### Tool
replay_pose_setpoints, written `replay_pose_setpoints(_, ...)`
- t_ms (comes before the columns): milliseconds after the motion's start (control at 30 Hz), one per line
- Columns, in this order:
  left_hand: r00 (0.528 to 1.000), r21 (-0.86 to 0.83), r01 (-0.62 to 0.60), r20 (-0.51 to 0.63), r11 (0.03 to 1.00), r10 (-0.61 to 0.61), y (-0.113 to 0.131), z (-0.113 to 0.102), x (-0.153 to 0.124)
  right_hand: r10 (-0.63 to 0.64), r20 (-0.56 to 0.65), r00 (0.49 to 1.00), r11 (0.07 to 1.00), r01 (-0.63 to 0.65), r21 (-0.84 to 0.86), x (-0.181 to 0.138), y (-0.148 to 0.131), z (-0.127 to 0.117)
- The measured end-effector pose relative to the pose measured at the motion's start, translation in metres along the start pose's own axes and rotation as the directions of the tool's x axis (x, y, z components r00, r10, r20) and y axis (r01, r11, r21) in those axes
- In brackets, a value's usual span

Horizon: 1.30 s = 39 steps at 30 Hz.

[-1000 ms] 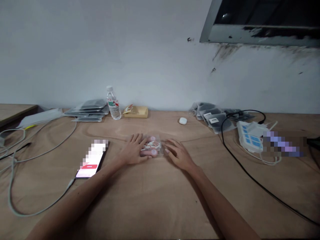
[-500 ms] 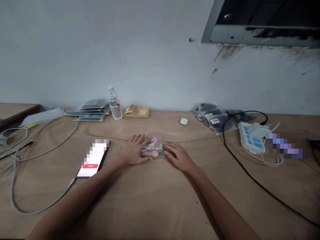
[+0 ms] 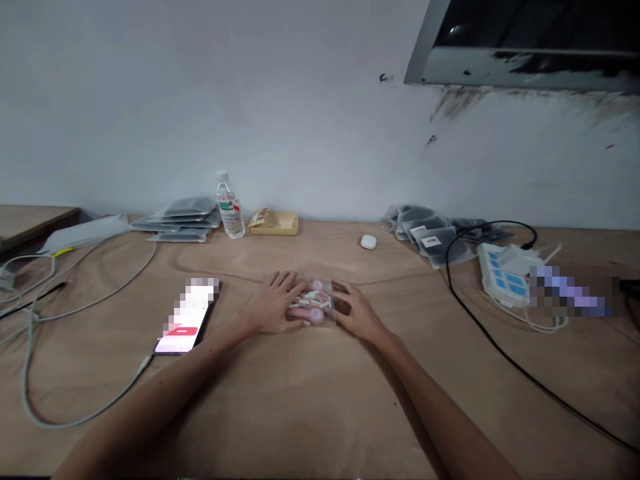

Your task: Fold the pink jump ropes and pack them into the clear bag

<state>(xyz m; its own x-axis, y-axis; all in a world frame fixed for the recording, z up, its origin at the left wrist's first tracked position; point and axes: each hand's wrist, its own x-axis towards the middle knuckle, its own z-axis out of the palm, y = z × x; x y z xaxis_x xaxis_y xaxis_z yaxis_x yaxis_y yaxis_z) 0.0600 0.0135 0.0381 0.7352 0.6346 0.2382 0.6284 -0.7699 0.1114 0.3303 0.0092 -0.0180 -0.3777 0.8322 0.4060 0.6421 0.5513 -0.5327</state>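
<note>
A small clear plastic bag [image 3: 315, 303] of pink and white items lies on the wooden table [image 3: 310, 407] in the middle of the view. My left hand [image 3: 273, 307] rests on its left side, fingers stretched flat over the bag. My right hand [image 3: 356, 312] touches its right edge, with the fingers curled around that side of the bag. Both forearms reach in from the bottom of the view.
A phone [image 3: 186, 321] on a cable lies left of my hands. At the back stand a water bottle [image 3: 229, 214], grey pouches [image 3: 180, 220], a tan box [image 3: 275, 223] and a white earbud case [image 3: 369, 242]. Bagged items [image 3: 427, 237], a power strip [image 3: 505, 277] and black cable [image 3: 500, 357] lie right.
My right hand has moved left and closed onto the bag's right edge. The bag and my left hand have shifted slightly right and nearer to me.
</note>
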Motion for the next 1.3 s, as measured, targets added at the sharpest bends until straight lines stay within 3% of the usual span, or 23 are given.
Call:
replay_pose_setpoints(233, 1.000, 0.011, 0.021, 0.008, 1.000, -0.021, -0.001, 0.004, -0.001, 0.089, -0.052, 0.995, 0.989, -0.082, 0.122, 0.002, -0.002, 0.003)
replay_pose_setpoints(600, 1.000, -0.022, 0.018, 0.016, 1.000, -0.018, -0.014, 0.008, 0.000, 0.150, -0.110, 0.983, 0.980, -0.133, 0.147, 0.005, -0.005, 0.002)
replay_pose_setpoints(1000, 0.999, -0.052, 0.042, -0.002, 0.998, -0.043, -0.032, 0.010, -0.005, 0.238, -0.167, 0.957, 0.968, -0.249, -0.046, 0.000, 0.022, -0.021)
replay_pose_setpoints(1100, 0.999, -0.042, 0.038, -0.005, 0.998, -0.038, -0.032, 0.010, -0.005, 0.179, -0.141, 0.974, 0.984, -0.178, 0.015, -0.003, 0.019, -0.026)
replay_pose_setpoints(1200, 1.000, -0.021, 0.030, -0.001, 0.999, -0.030, -0.031, 0.009, -0.005, 0.030, -0.052, 0.998, 0.993, -0.024, 0.114, -0.005, 0.009, -0.029)
replay_pose_setpoints(1300, 1.000, 0.000, 0.029, 0.007, 1.000, -0.029, -0.030, 0.009, -0.005, -0.096, 0.048, 0.994, 0.993, 0.092, 0.071, -0.005, 0.001, -0.027)
